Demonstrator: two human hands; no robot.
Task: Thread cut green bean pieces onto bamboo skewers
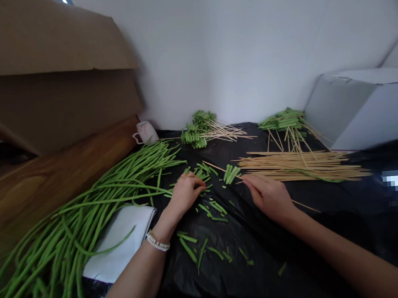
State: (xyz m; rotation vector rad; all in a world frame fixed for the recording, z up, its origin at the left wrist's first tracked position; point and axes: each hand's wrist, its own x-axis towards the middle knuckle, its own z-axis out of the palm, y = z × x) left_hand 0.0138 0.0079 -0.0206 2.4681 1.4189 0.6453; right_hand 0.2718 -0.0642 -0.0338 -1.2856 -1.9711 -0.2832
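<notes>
My right hand is closed round a thin wooden skewer, which points up to the left and also sticks out behind the hand. A few short green bean pieces are threaded side by side on it, just ahead of my fingers. My left hand, with a white beaded bracelet at the wrist, rests over a pile of cut bean pieces. Its fingers curl down and together; whatever lies between them is hidden. More loose cut pieces lie between my hands and nearer to me.
Long uncut beans spread over the left side, partly on a folded white sheet. Bare skewers lie at right. Finished bean skewers and another stack sit behind. A mug, cardboard box and white box stand around.
</notes>
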